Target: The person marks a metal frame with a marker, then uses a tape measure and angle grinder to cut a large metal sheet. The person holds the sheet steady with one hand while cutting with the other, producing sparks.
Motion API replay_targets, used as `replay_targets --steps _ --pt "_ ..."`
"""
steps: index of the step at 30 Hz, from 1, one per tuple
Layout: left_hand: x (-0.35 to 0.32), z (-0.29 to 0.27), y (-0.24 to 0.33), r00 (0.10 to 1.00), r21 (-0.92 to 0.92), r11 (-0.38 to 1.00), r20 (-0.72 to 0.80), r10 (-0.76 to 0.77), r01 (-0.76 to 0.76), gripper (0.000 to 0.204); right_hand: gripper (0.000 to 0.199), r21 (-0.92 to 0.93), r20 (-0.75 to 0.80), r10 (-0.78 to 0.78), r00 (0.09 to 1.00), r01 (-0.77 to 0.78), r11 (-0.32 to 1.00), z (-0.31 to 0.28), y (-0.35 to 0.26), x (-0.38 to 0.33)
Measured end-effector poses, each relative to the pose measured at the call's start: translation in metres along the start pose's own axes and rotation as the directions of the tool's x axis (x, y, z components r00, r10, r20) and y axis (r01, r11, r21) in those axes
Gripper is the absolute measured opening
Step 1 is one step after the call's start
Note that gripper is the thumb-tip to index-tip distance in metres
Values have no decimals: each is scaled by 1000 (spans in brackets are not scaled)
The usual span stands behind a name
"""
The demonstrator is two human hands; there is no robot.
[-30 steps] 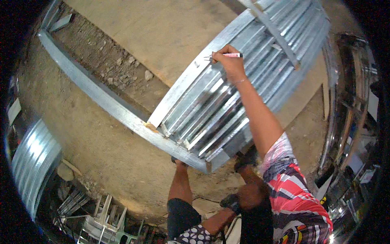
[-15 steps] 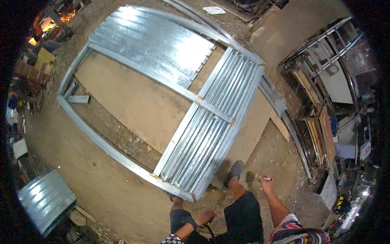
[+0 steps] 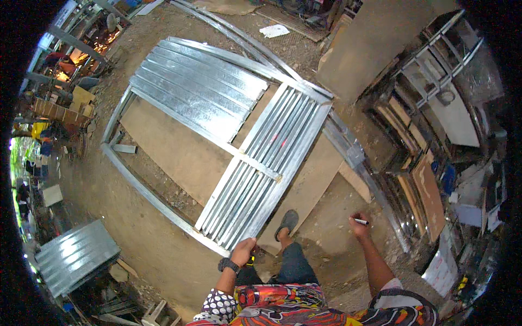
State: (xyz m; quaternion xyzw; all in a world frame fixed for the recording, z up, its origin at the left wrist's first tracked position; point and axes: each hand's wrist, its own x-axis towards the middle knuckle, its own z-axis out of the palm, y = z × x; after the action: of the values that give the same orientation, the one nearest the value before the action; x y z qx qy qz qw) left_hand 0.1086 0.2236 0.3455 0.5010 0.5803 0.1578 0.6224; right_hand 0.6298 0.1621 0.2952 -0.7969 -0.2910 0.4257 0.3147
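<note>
Bare dirt floor (image 3: 141, 231) spreads all around me, with orange sparks (image 3: 79, 57) flying off at the upper left and a pile of ribbed sheets (image 3: 76, 258) lying at the lower left. Before my feet lies the big metal frame (image 3: 147, 187), partly over a brown board (image 3: 174, 146). Its far part carries a shiny corrugated sheet (image 3: 196, 87), and its right side is filled with a row of narrow metal strips (image 3: 234, 204), crossed by a short bar (image 3: 261, 165).

My right hand (image 3: 359, 229) is closed around a white marker (image 3: 361, 221), fingers curled snugly, dark end pointing right; it hangs over the dirt, well apart from the frame. My left hand (image 3: 242, 252) is at the frame's near corner, fingers reaching toward the rail. I cannot tell whether they touch it, nor how tightly they are bent (something small and yellow shows just beside the palm, too hidden to name).

Handled well, I judge, this wants a light left hand, since thin metal edges could cut bare skin. The marker is best pinched low and steered from a loose wrist, its tip clear of my shirt. My sandalled foot (image 3: 287, 221) does best planted beside the strips, never on them, so nothing gets bent or shifted.
</note>
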Motion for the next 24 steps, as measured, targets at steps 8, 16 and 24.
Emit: replay_targets --steps 8,16,24 --pt "71 45 87 986 -200 967 -26 -164 156 51 22 36 219 -109 970 104 994 -73 -136 20" --pt "147 75 113 994 -287 955 -50 -97 78 52 24 -192 340 -310 888 388 901 -68 -261 135" --pt "279 171 128 977 -203 977 -211 19 -63 51 16 -66 503 -380 777 473 879 -14 -281 293"
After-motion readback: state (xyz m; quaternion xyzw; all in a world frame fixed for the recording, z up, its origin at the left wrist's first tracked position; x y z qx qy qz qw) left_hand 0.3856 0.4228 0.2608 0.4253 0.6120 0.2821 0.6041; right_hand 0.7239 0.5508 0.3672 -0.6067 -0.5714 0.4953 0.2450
